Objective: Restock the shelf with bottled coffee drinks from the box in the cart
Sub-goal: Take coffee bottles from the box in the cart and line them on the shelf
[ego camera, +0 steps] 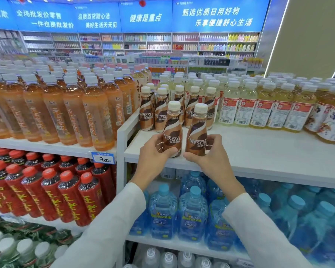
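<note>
Two bottled coffee drinks were held upright at the front edge of the shelf (259, 151). The left bottle (172, 130) was clasped low on its body by the left grip (153, 153), and the right bottle (197, 134) likewise by the right grip (211, 153). They were judged light, stiff and slick-sleeved, best taken around the lower body. More coffee bottles (159, 113) were ranged just beyond the grips.

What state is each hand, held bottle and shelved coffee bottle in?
left hand: gripping left coffee bottle low down.
right hand: gripping right coffee bottle low down.
left coffee bottle: upright, capped, over shelf front.
right coffee bottle: upright, capped, alongside.
rear coffee bottles: upright, capped, standing on shelf.
</note>
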